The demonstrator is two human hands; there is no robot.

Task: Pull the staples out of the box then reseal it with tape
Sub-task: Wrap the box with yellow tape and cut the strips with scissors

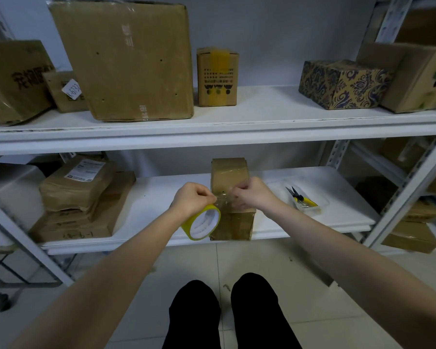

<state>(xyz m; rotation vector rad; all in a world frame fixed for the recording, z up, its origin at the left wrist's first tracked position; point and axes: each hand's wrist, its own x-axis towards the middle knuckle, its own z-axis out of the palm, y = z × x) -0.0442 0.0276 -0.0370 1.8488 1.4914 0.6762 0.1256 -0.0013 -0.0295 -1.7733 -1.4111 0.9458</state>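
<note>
Lower shelf (156, 197): bare board lies open between the stacked parcels (86, 197) at left and the box (228, 177) at front centre, and between box and pliers tray (310, 209) at right. The upper shelf (212, 137) caps headroom above.

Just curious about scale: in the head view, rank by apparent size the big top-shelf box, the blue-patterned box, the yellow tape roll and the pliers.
1. big top-shelf box
2. blue-patterned box
3. yellow tape roll, though it is nearer the camera, which flatters it
4. pliers
</note>
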